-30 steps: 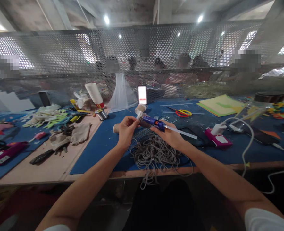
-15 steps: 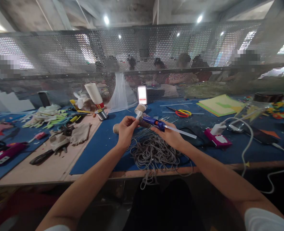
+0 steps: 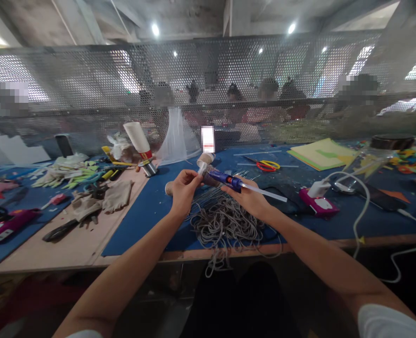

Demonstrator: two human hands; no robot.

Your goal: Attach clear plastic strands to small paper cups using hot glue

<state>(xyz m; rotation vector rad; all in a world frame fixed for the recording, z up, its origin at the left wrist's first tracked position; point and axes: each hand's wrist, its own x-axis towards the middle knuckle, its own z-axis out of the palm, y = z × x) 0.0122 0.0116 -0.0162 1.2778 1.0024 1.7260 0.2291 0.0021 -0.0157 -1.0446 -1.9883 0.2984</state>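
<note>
Pinched between the thumb and fingers of my left hand (image 3: 186, 191) is a small whitish piece (image 3: 203, 168). My right hand (image 3: 247, 196) is wrapped round a blue glue gun (image 3: 225, 178), whose tip points left at that piece. A clear glue stick (image 3: 269, 193) sticks out of the gun's rear. Below the hands lies a tangled heap of grey cord (image 3: 225, 223), partly hanging over the table's front edge. A beige roll (image 3: 169, 188) is beside my left hand, and another roll (image 3: 205, 159) stands just beyond the whitish piece.
Red-yellow scissors (image 3: 267, 165) lie behind the gun. To the right are a magenta power strip (image 3: 319, 203), white cable, jar and coloured sheets (image 3: 320, 152). On the left are stacked cups (image 3: 137, 137), gloves (image 3: 118, 196) and pliers. People sit behind a mesh screen (image 3: 215, 70).
The whitish piece and the gun's tip have shifted very slightly. Both hands keep their hold.
</note>
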